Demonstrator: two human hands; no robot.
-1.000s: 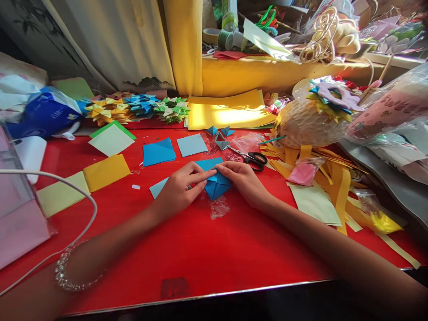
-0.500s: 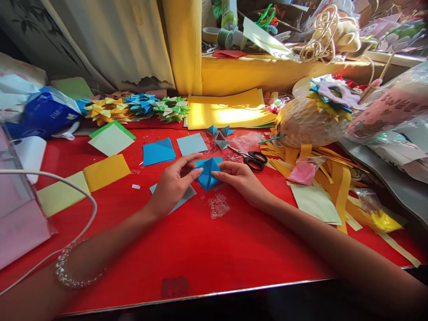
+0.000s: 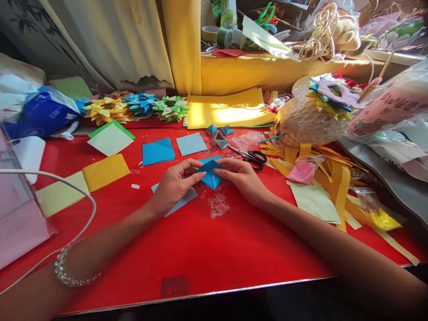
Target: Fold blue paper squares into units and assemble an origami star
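Observation:
A folded blue paper piece [image 3: 210, 174] is held just above the red table [image 3: 187, 249] between both my hands. My left hand [image 3: 175, 185] pinches its left corner with thumb and fingers closed. My right hand [image 3: 242, 178] pinches its right edge, fingers curled. Under my left hand lies a pale blue paper sheet [image 3: 182, 199]. A scrap of clear plastic [image 3: 218, 206] lies just in front of the hands.
Black-handled scissors [image 3: 252, 157] lie right of my right hand. Blue squares [image 3: 158, 150], a pale green square [image 3: 110, 139] and a yellow sheet [image 3: 105, 171] lie left. Small folded blue pieces [image 3: 219, 133], paper stars [image 3: 140, 107], yellow strips [image 3: 334, 178] and a white cable [image 3: 67, 187] surround.
The blue piece was pressed flat on the table, then lifted and folded in; it is now a smaller pointed shape held between both hands' fingertips.

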